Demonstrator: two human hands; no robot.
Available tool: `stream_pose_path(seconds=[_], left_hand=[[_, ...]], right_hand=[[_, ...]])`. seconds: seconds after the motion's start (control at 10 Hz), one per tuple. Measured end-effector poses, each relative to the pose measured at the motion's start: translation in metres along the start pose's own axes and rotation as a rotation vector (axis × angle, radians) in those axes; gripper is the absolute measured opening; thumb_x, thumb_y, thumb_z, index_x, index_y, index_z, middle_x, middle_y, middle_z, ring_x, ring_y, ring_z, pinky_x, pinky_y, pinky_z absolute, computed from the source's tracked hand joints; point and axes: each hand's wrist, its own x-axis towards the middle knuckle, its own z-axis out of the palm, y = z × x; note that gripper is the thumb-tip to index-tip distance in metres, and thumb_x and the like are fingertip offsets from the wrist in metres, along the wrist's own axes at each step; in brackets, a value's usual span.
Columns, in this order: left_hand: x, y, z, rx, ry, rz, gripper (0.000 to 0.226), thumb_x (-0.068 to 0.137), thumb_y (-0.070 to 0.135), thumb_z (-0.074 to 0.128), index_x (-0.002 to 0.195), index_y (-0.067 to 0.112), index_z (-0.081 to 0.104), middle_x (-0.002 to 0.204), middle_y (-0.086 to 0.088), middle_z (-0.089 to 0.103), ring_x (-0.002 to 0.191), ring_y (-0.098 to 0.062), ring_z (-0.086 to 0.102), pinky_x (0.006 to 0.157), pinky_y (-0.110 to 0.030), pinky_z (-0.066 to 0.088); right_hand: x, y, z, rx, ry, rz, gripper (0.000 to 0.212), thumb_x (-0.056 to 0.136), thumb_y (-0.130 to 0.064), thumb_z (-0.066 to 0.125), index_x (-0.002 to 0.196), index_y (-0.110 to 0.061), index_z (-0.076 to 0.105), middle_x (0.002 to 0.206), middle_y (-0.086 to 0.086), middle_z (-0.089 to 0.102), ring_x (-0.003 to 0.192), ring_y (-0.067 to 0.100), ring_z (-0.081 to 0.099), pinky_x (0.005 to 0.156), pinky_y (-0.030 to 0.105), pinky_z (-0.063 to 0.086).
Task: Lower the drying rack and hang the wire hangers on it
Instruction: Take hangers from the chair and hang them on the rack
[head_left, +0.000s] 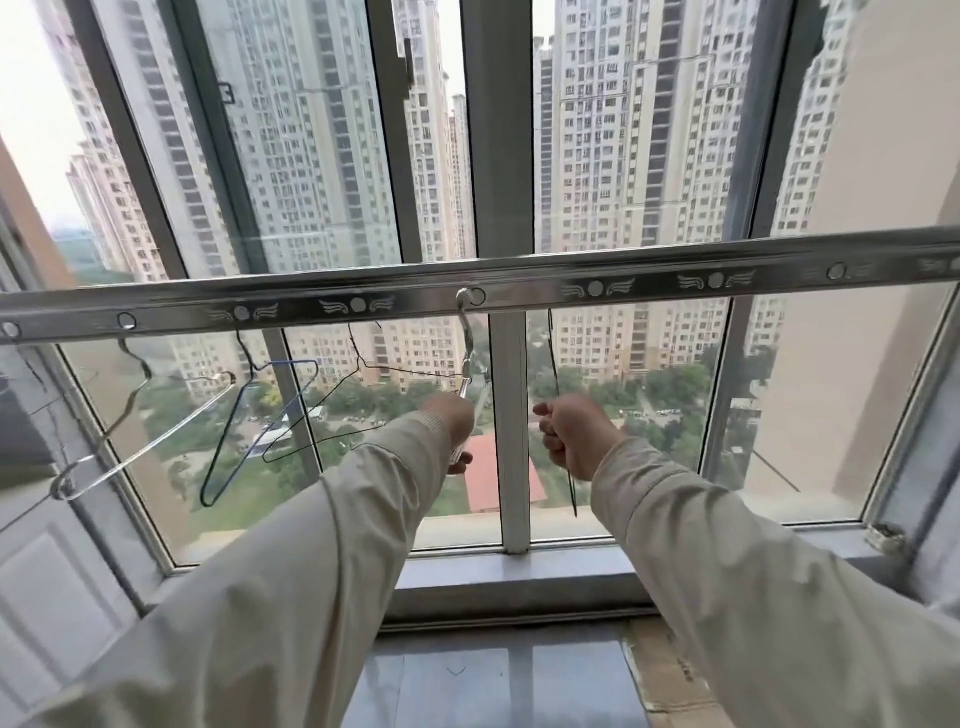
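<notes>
In the head view, the drying rack bar runs across the middle of the frame, already down at arm height in front of the window. Three wire hangers hang from its holes at left of centre: a clear hanger at far left, a blue-green hanger beside it, and a thin dark hanger next along.

The left hand is closed around a silver hanger, whose hook sits in a hole at the bar's centre. The right hand is clamped on a dark wire hanger, seen edge-on; whether its hook is seated in the bar cannot be told.

The likely risks: if the left hand lets go before the hook is fully through its hole, the hanger could slip out and drop to the sill. The thin wire in the right hand could miss its hole. The hung hangers sit close together and tilted, so a knock to the bar may swing and tangle them.
</notes>
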Motion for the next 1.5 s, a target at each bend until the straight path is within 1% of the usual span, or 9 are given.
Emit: stream_pose_path(seconds=[0.1, 0.4, 0.6, 0.7, 0.8, 0.9, 1.0, 1.2, 1.5], left_hand=[[0.007, 0.006, 0.005, -0.028, 0.018, -0.033, 0.045, 0.104, 0.028, 0.027, 0.138, 0.001, 0.035, 0.088, -0.013, 0.048, 0.056, -0.021, 0.05, 0.048, -0.028, 0.042], [0.023, 0.027, 0.019, -0.021, 0.035, -0.043, 0.042, 0.103, 0.016, 0.024, 0.141, 0.002, 0.035, 0.122, -0.023, 0.052, 0.057, -0.027, 0.052, 0.05, -0.04, 0.046], [0.021, 0.024, 0.021, 0.049, -0.013, -0.092, 0.043, 0.102, 0.01, 0.025, 0.144, 0.001, 0.031, 0.077, -0.019, 0.047, 0.057, -0.027, 0.05, 0.055, -0.042, 0.045], [0.021, 0.017, 0.017, 0.117, -0.034, -0.085, 0.044, 0.102, 0.009, 0.027, 0.145, 0.002, 0.03, 0.084, -0.023, 0.052, 0.062, -0.029, 0.056, 0.062, -0.044, 0.05], [0.014, 0.015, 0.015, 0.144, 0.025, 0.018, 0.045, 0.102, 0.012, 0.032, 0.145, 0.001, 0.034, 0.125, -0.026, 0.056, 0.109, -0.036, 0.062, 0.094, -0.043, 0.052], [-0.004, 0.017, 0.002, 0.399, 0.067, 0.14, 0.043, 0.102, 0.01, 0.031, 0.142, -0.005, 0.038, 0.147, -0.015, 0.044, 0.133, -0.028, 0.047, 0.107, -0.032, 0.04], [-0.009, 0.014, -0.007, 0.368, 0.032, 0.18, 0.042, 0.096, 0.014, 0.045, 0.135, -0.002, 0.05, 0.14, -0.014, 0.052, 0.128, -0.028, 0.052, 0.099, -0.03, 0.045], [-0.026, 0.016, 0.0, 0.378, 0.31, 0.226, 0.059, 0.093, 0.02, 0.048, 0.145, 0.001, 0.029, 0.139, -0.021, 0.042, 0.129, -0.035, 0.043, 0.108, -0.042, 0.04], [-0.038, 0.02, 0.032, 0.382, 0.3, 0.447, 0.045, 0.086, 0.016, 0.044, 0.128, 0.001, 0.048, 0.127, -0.017, 0.054, 0.116, -0.034, 0.055, 0.098, -0.04, 0.048]], right_hand=[[0.006, -0.001, -0.004, 0.017, 0.005, -0.003, 0.03, 0.094, -0.01, 0.024, 0.085, -0.016, 0.051, 0.045, -0.005, 0.037, 0.037, 0.01, 0.027, 0.041, 0.023, 0.019], [0.009, -0.008, -0.016, 0.007, 0.014, -0.028, 0.028, 0.096, -0.009, 0.026, 0.097, -0.012, 0.053, 0.057, -0.002, 0.037, 0.045, 0.011, 0.028, 0.041, 0.023, 0.021], [0.012, -0.006, -0.02, 0.025, 0.027, -0.017, 0.028, 0.096, -0.009, 0.025, 0.093, -0.012, 0.053, 0.057, -0.002, 0.036, 0.044, 0.01, 0.026, 0.037, 0.019, 0.021], [0.011, -0.006, -0.022, 0.022, 0.04, -0.011, 0.027, 0.096, -0.008, 0.026, 0.095, -0.011, 0.053, 0.058, -0.002, 0.035, 0.044, 0.011, 0.026, 0.033, 0.019, 0.02], [0.007, -0.007, -0.021, 0.003, 0.054, -0.009, 0.028, 0.096, -0.007, 0.027, 0.103, -0.009, 0.054, 0.058, -0.002, 0.034, 0.044, 0.01, 0.026, 0.036, 0.019, 0.02], [-0.001, -0.007, -0.015, -0.001, 0.074, -0.01, 0.028, 0.095, -0.007, 0.027, 0.106, -0.009, 0.054, 0.058, -0.002, 0.034, 0.045, 0.01, 0.026, 0.039, 0.019, 0.02], [-0.015, -0.006, -0.011, -0.02, 0.129, -0.038, 0.033, 0.095, -0.007, 0.028, 0.11, -0.007, 0.058, 0.059, -0.002, 0.036, 0.046, 0.01, 0.029, 0.041, 0.02, 0.021], [-0.048, -0.001, -0.019, -0.042, 0.245, -0.08, 0.029, 0.094, -0.01, 0.032, 0.1, -0.01, 0.061, 0.059, -0.001, 0.039, 0.045, 0.01, 0.032, 0.041, 0.02, 0.023], [-0.046, -0.006, -0.038, -0.148, 0.189, -0.088, 0.028, 0.098, -0.018, 0.04, 0.113, -0.014, 0.063, 0.061, -0.003, 0.037, 0.048, 0.01, 0.031, 0.044, 0.022, 0.022]])
